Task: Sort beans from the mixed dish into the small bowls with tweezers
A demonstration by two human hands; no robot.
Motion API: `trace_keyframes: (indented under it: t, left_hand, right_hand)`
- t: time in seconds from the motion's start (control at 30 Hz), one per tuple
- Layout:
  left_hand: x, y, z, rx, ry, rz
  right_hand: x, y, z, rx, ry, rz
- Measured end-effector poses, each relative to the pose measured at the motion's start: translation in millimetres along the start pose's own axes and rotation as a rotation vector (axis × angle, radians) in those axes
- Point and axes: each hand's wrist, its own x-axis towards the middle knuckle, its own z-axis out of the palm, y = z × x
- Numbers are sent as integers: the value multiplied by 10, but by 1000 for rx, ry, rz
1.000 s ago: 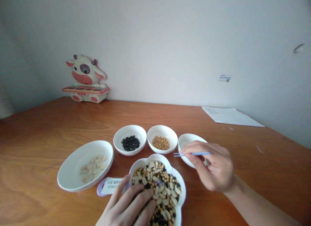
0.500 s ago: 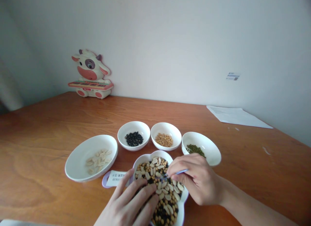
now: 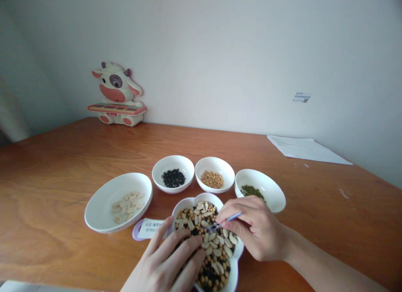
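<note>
A white scalloped dish (image 3: 234, 275) with a labelled purple tab handle (image 3: 137, 230) holds a mix of peanuts, soybeans, black beans and small green beans. My left hand (image 3: 169, 258) lies over its left side, fingers spread and fingertips on the beans. My right hand (image 3: 256, 229) pinches slim blue-purple tweezers (image 3: 234, 216) between thumb and fingers above the dish's right side. The tweezers' tips are down among the peanuts and beans near the dish's middle; whether they grip a piece I cannot tell.
Behind the dish stand a bowl of black beans (image 3: 158, 171), a bowl of soybeans (image 3: 230, 175) and a bowl of green beans (image 3: 273, 191). A larger bowl of peanuts (image 3: 97, 204) is at left. Farther back are a cow toy keyboard (image 3: 117, 95) and white papers (image 3: 306, 149).
The tweezers have tilted slightly, and their tips now show more clearly over the beans. Both hands stay nearly in place; the whole view has shifted a little.
</note>
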Motion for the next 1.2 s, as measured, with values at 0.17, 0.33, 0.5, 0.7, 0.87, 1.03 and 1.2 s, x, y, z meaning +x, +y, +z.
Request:
trace_keyframes:
  t: [0.17,0.33,0.5,0.7,0.87,1.03,1.2]
  left_hand:
    - [3,-1,-3,-1,0,-5]
    - [-9,-7,-2,4,6,0]
    - [-10,-7,11,9,5,2]
    - [3,3,39,-21,4,-9]
    - [6,21,23,-31,8,-14]
    - [-5,28,11,-29,16,-25]
    - [12,10,34,-29,28,-10]
  right_hand:
    - [4,-7,13,-8,4,7]
    - [-1,-12,24,0,24,2]
    - [-7,-3,2,-5,54,-3]
    - [1,0,22,15,17,-6]
    - [18,-14,34,39,4,-11]
    - [14,-3,30,35,-1,-6]
    - [1,-2,42,33,0,-12]
